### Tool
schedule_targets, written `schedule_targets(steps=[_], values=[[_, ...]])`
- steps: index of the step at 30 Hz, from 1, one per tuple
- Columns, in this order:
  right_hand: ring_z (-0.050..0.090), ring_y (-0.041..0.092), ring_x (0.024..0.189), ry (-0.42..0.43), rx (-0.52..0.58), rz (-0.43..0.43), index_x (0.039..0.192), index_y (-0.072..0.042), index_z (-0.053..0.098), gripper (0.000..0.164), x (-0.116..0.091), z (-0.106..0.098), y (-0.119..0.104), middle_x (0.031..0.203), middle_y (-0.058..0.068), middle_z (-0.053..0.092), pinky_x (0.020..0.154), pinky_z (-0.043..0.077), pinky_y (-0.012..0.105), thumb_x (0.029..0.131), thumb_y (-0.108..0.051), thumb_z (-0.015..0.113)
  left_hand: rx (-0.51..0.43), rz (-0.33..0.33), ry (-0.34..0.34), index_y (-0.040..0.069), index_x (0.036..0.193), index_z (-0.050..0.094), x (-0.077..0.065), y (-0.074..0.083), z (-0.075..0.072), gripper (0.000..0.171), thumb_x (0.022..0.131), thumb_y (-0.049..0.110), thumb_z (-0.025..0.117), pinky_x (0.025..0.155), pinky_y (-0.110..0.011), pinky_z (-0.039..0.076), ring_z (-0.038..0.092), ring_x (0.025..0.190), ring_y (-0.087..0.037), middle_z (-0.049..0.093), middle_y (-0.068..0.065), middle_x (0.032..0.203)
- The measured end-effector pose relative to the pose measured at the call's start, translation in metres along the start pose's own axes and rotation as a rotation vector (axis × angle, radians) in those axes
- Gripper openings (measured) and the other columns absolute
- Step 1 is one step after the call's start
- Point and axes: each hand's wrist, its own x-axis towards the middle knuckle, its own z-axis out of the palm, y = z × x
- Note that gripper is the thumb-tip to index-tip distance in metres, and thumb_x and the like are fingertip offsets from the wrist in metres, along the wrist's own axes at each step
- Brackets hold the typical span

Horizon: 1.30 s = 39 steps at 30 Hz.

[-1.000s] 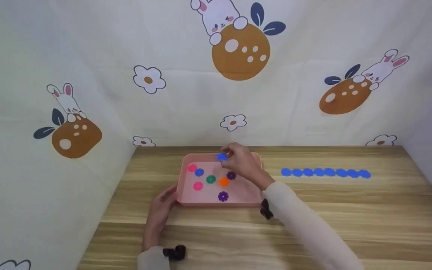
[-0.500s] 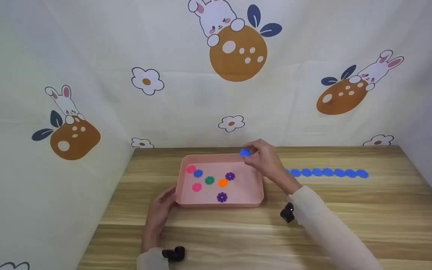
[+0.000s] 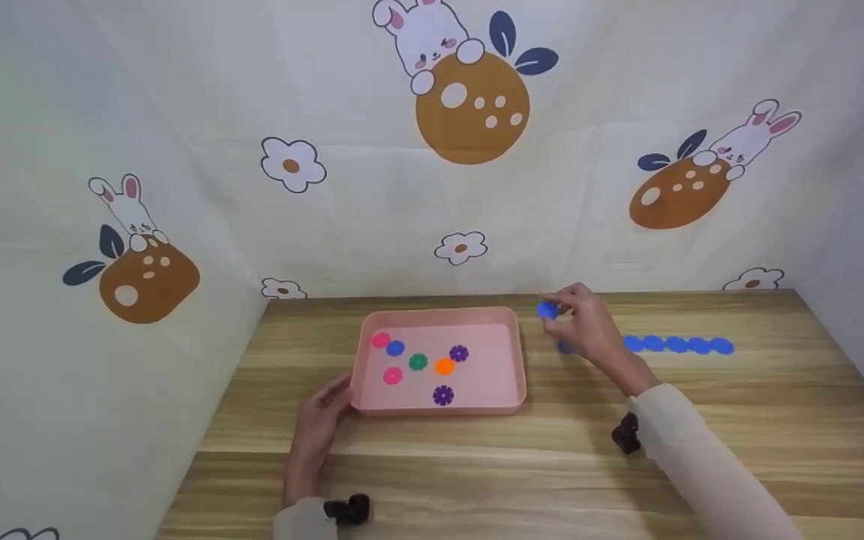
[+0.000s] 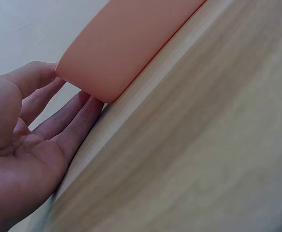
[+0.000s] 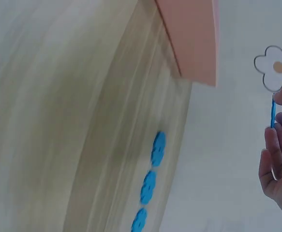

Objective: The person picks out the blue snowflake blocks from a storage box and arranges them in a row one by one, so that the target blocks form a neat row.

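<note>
My right hand [image 3: 589, 326] pinches a blue snowflake-shaped plastic disc [image 3: 547, 310] between thumb and fingertips, raised over the back of the table. In the right wrist view this disc [image 5: 273, 112] is seen edge-on. Below and behind the hand runs a row of similar blue discs [image 3: 677, 344] on the table, part of it covered by the hand. My left hand [image 3: 317, 424] rests its fairly straight fingers against the left outer side of a pink tray [image 3: 439, 411]. In the left wrist view, the fingertips touch the tray's wall [image 4: 111, 53] at its corner.
Inside the tray lie loose discs: a blue one [image 3: 395, 348], a green one [image 3: 418, 361], an orange one [image 3: 444, 366], two pink and two purple. A patterned cloth [image 3: 372, 217] hangs behind the wooden table [image 3: 477, 480].
My right hand has carried the blue disc from above the tray rightward, past its right edge, toward the row's left end. The left hand stays at the tray.
</note>
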Motion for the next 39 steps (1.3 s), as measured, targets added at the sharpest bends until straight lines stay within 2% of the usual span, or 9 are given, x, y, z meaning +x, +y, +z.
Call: schedule_targets(steps=[4,9,18,24,30,32,34,37,39], values=[[0.066,0.033,0.094,-0.006,-0.032,0.026,0.116,0.001,0.072,0.034,-0.008,-0.012,0.017,0.108,0.018,0.062,0.083,0.060,0.049,0.084,-0.008,0.074,0.005,0.004,0.010,0.015,0.139,0.060,-0.001,-0.001,0.000,0.041,0.099,0.024,0.063,0.115,-0.039,0.047,0.052,0.138,-0.026,0.055,-0.009,0.148],[0.065,0.034,0.096,-0.007,-0.052,0.072,0.117,0.001,0.072,0.032,-0.023,-0.030,0.042,0.108,0.020,0.061,0.081,0.058,0.048,0.086,-0.007,0.074,-0.022,0.043,-0.006,0.007,0.140,0.057,-0.002,-0.001,0.001,0.043,0.100,0.021,0.062,0.112,-0.036,0.050,0.053,0.137,-0.030,0.055,-0.016,0.147],[0.063,0.038,0.099,0.022,-0.122,0.160,0.122,0.003,0.068,0.035,-0.045,-0.073,0.075,0.110,0.025,0.062,0.082,0.057,0.052,0.090,-0.011,0.072,-0.032,0.026,-0.007,0.007,0.141,0.056,-0.001,0.001,0.000,0.045,0.099,0.022,0.063,0.113,-0.036,0.050,0.053,0.137,-0.028,0.055,-0.015,0.148],[0.058,0.040,0.106,0.024,-0.175,0.289,0.129,0.004,0.062,0.043,-0.057,-0.107,0.091,0.119,0.026,0.056,0.081,0.056,0.045,0.093,-0.019,0.066,-0.036,0.037,-0.004,0.006,0.140,0.057,-0.001,0.001,0.000,0.046,0.098,0.021,0.065,0.111,-0.035,0.051,0.053,0.136,-0.029,0.056,-0.016,0.146],[0.055,0.047,0.110,0.058,-0.220,0.358,0.130,0.008,0.059,0.047,-0.065,-0.132,0.110,0.124,0.032,0.052,0.085,0.056,0.059,0.093,-0.020,0.064,-0.018,0.004,-0.001,0.011,0.140,0.057,-0.001,0.001,0.000,0.045,0.098,0.025,0.065,0.115,-0.040,0.048,0.052,0.138,-0.028,0.055,-0.013,0.148],[0.055,0.048,0.109,0.071,-0.243,0.374,0.129,0.010,0.059,0.047,-0.068,-0.138,0.117,0.124,0.033,0.052,0.079,0.058,0.052,0.093,-0.020,0.065,-0.012,-0.004,-0.003,0.012,0.140,0.057,-0.002,0.001,0.000,0.045,0.098,0.026,0.065,0.115,-0.040,0.047,0.052,0.138,-0.027,0.055,-0.012,0.148],[0.056,0.048,0.107,0.077,-0.258,0.385,0.128,0.011,0.059,0.048,-0.072,-0.143,0.124,0.124,0.034,0.052,0.071,0.057,0.039,0.092,-0.020,0.065,-0.009,-0.002,-0.005,0.013,0.140,0.057,-0.002,0.001,0.000,0.044,0.098,0.025,0.064,0.115,-0.040,0.048,0.052,0.138,-0.027,0.055,-0.011,0.148],[0.058,0.045,0.103,0.060,-0.277,0.396,0.128,0.011,0.060,0.049,-0.077,-0.150,0.135,0.122,0.034,0.055,0.063,0.047,0.022,0.093,-0.022,0.066,-0.025,0.012,-0.008,0.009,0.141,0.057,-0.003,0.002,0.000,0.044,0.099,0.023,0.063,0.114,-0.038,0.049,0.052,0.137,-0.028,0.054,-0.014,0.148],[0.058,0.043,0.100,0.040,-0.279,0.408,0.129,0.011,0.059,0.049,-0.081,-0.153,0.142,0.122,0.034,0.055,0.061,0.044,0.019,0.095,-0.024,0.065,-0.035,0.017,-0.008,0.007,0.140,0.057,-0.003,0.002,0.000,0.044,0.099,0.021,0.063,0.113,-0.036,0.050,0.053,0.136,-0.029,0.055,-0.015,0.147]])
